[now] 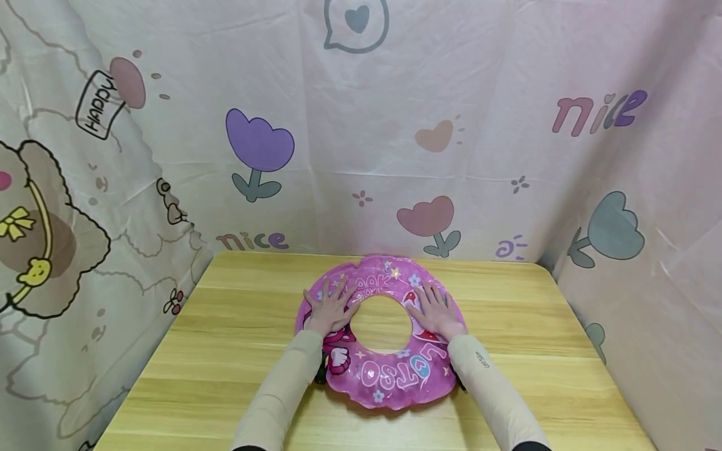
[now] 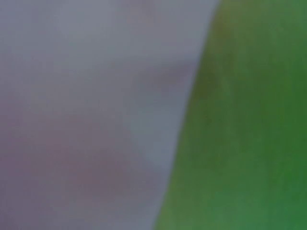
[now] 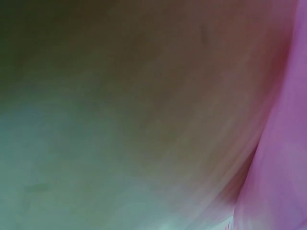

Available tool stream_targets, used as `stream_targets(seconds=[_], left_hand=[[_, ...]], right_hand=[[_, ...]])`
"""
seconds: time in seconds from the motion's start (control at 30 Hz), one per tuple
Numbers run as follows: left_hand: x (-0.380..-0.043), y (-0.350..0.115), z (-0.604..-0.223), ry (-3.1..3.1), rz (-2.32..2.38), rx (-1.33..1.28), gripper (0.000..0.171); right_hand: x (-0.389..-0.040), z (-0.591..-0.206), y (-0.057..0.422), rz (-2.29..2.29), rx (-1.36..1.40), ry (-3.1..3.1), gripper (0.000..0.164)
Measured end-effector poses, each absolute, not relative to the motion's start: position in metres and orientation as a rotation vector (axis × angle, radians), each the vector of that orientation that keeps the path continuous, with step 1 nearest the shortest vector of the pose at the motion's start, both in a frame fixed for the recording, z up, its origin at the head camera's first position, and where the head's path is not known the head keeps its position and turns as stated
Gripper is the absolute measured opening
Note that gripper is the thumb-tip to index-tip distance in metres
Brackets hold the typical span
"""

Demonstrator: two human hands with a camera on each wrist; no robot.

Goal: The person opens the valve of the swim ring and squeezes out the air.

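Note:
A pink inflatable swim ring (image 1: 389, 381) with printed letters, flowers and a cartoon figure lies flat on the wooden table (image 1: 225, 351). My left hand (image 1: 329, 310) rests on its left side with the fingers spread. On the opposite side, my right hand (image 1: 437, 313) lies spread on the ring, fingers straight and pointing up and inward. Bare tabletop shows through the round hole between the two hands. In the right wrist view a strip of the pink ring (image 3: 278, 167) fills the right edge. The left wrist view is too blurred to show the hand.
A printed cloth backdrop (image 1: 350, 125) with tulips, hearts and words hangs behind the table and along both sides. The far table edge runs just behind the ring. Small dark objects stick out under both wrists, the left one (image 1: 321, 371) beside the ring.

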State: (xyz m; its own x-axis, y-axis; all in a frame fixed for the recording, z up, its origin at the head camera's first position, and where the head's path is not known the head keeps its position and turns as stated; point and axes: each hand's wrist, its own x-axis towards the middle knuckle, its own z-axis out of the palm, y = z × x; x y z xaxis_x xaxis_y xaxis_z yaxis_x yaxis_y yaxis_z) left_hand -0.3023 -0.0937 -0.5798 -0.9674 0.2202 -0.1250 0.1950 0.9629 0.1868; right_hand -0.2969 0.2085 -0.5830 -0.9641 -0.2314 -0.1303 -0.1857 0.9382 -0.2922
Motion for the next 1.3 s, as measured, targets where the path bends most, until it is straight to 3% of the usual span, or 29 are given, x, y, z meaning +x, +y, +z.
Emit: stream_targets(seconds=[0.83,1.3], left_hand=[[-0.302,-0.093,-0.578,2.961,0.246,0.316,0.066],[-0.303,-0.101,-0.547,2.842,0.388,0.341,0.066]], right_hand=[[-0.297,-0.585,0.210,-0.397,-0.324,2.931,0.082],[-0.298,-0.551,0.208,-0.469,-0.382,2.878,0.081]])
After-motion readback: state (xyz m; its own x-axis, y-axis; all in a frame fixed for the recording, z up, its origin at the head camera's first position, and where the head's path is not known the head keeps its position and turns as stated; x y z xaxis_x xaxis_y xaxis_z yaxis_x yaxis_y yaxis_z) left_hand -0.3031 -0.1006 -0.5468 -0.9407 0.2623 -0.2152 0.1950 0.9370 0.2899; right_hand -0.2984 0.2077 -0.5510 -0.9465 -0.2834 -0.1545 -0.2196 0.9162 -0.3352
